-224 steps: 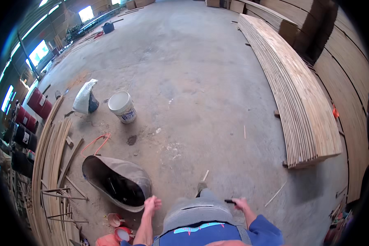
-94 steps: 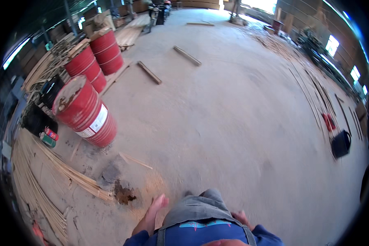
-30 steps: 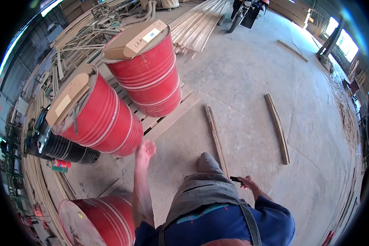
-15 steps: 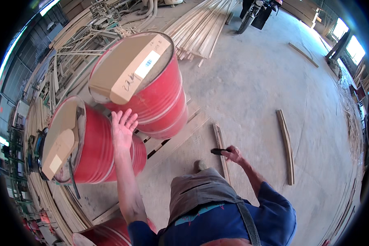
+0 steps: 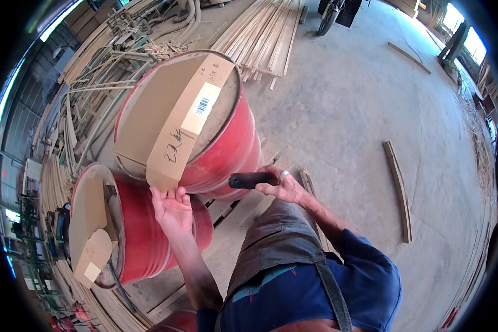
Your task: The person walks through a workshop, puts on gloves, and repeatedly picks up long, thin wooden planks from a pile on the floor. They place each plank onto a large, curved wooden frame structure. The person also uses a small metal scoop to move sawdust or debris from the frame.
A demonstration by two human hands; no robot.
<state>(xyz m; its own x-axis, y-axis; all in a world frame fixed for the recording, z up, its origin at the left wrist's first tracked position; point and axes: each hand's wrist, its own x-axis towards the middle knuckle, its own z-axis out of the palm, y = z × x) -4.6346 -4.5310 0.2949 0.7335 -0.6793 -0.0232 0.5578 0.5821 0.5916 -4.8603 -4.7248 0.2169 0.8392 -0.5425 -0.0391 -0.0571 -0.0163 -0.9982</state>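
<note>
A cardboard box [image 5: 169, 139], folded flat-sided with a white label and handwriting, lies across the top of the larger red drum [image 5: 235, 149]. At the box's near end is my left hand [image 5: 173, 211], palm up with fingers loosely bent; the fingertips are at or just under its rounded flap. Whether they press on the cardboard I cannot tell. My right hand [image 5: 285, 187], a ring on one finger, grips a black, long, rounded thing [image 5: 249, 180] beside that drum. Its exact kind does not show.
A second red drum [image 5: 149, 227] stands nearer on the left, with another cardboard piece [image 5: 94, 249] on top. The drums stand by a wooden pallet [image 5: 240, 209]. Long wood strips [image 5: 263, 39] lie at the back, and a loose timber [image 5: 398, 191] is on the floor at right.
My left hand has come lower in the view, to the flap of the box. My right hand has swung left and up, bringing the black thing next to the larger drum.
</note>
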